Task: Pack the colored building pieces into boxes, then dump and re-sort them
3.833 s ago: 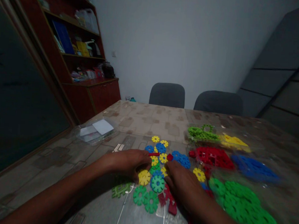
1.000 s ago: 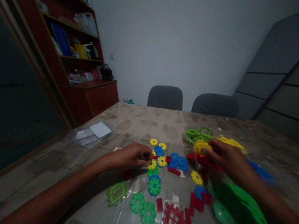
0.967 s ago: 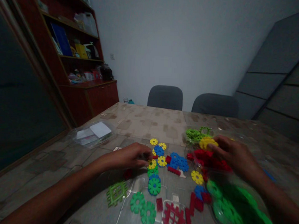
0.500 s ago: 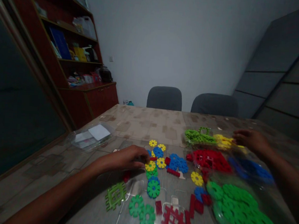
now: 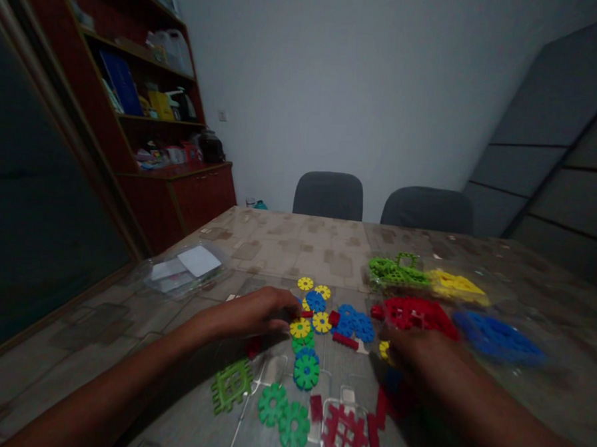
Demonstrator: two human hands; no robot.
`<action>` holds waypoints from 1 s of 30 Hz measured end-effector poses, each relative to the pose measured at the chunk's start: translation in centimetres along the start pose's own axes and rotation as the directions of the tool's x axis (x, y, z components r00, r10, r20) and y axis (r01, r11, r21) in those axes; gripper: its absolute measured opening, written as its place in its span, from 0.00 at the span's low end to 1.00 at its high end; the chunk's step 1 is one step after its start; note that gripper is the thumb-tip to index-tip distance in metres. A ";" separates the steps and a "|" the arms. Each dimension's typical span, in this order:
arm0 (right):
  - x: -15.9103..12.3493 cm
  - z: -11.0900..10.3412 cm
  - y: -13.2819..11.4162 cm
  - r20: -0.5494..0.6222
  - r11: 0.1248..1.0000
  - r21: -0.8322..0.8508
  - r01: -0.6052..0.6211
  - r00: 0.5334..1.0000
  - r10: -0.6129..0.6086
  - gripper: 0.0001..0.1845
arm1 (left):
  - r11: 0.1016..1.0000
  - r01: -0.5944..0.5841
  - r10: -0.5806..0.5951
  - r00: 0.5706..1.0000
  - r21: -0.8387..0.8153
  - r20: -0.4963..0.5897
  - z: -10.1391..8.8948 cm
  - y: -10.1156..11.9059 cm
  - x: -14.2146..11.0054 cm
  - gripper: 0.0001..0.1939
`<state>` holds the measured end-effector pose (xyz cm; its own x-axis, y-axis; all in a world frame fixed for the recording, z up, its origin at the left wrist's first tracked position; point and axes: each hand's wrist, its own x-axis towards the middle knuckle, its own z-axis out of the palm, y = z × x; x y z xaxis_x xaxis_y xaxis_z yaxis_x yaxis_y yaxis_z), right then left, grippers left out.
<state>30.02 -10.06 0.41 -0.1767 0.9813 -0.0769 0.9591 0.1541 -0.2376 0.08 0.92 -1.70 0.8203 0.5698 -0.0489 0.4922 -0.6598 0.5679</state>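
Note:
My left hand (image 5: 274,307) rests on the table at the left side of the loose toy pieces, fingers bent and thumb apart from them. Beside its fingertips lie a yellow notched disc (image 5: 300,328) and a small red piece (image 5: 306,314). My right hand (image 5: 412,353), smeared by motion, is above the table and partly covers another yellow disc (image 5: 383,349). Its fingers do not show clearly. Between the hands are blue discs (image 5: 354,324) and a red bar (image 5: 345,341). Green discs (image 5: 294,427) and a red lattice square (image 5: 344,439) lie nearer me.
At the right are clear trays of light-green pieces (image 5: 399,272), yellow pieces (image 5: 458,286), red pieces (image 5: 424,313) and blue pieces (image 5: 497,335). A light-green lattice square (image 5: 232,385) lies below my left arm. A clear container with white cards (image 5: 199,262) stands left.
My right hand has come from the yellow pieces' tray down and left to the loose pieces; its arm now hides the green discs' tray. My left hand has hardly moved.

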 end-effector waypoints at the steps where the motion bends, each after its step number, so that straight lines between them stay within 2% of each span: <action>1: -0.1 0.5 -1.1 0.042 0.991 -0.131 -0.014 0.999 0.020 0.19 | 1.000 -0.001 0.001 1.000 0.007 -0.001 -0.1 -0.2 0.0 0.16; 3: -0.2 1.5 -2.8 0.100 0.945 -0.327 0.009 0.995 0.025 0.21 | 1.000 0.008 -0.008 1.000 0.026 0.007 -0.3 -0.5 -0.1 0.16; 4: -0.2 1.8 -3.3 0.098 0.928 -0.373 0.019 0.995 0.019 0.21 | 0.999 0.017 -0.018 1.000 0.037 0.012 -0.4 -0.7 -0.1 0.17; 11: 0.0 4.2 -3.7 0.084 0.885 -0.465 -0.003 0.995 0.047 0.22 | 0.996 0.030 -0.032 0.999 0.082 0.033 -0.3 -0.6 0.2 0.16; 17: 0.1 4.8 -4.0 0.105 0.911 -0.411 0.025 0.994 0.020 0.23 | 0.998 -0.050 0.048 0.998 0.049 0.027 0.4 -0.2 0.3 0.16; 23: -0.4 4.9 -5.2 0.113 0.961 -0.251 0.117 0.989 -0.091 0.19 | 0.987 -0.140 0.138 0.990 0.077 0.038 1.0 0.0 0.7 0.14; 27: -0.1 4.7 -5.3 0.102 0.981 -0.115 0.154 0.985 -0.142 0.18 | 0.981 -0.147 0.144 0.989 0.130 0.028 1.9 0.0 0.9 0.17; 30: 0.7 4.8 -4.7 0.068 0.984 -0.122 0.127 0.990 -0.120 0.17 | 0.981 -0.123 0.124 0.992 0.148 0.004 2.4 0.0 0.9 0.15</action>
<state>24.31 -10.65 -3.19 -0.3048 0.9456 -0.1141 0.9486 0.2906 -0.1255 1.53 0.25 -3.73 0.8762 0.4816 0.0180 0.4251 -0.7899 0.4420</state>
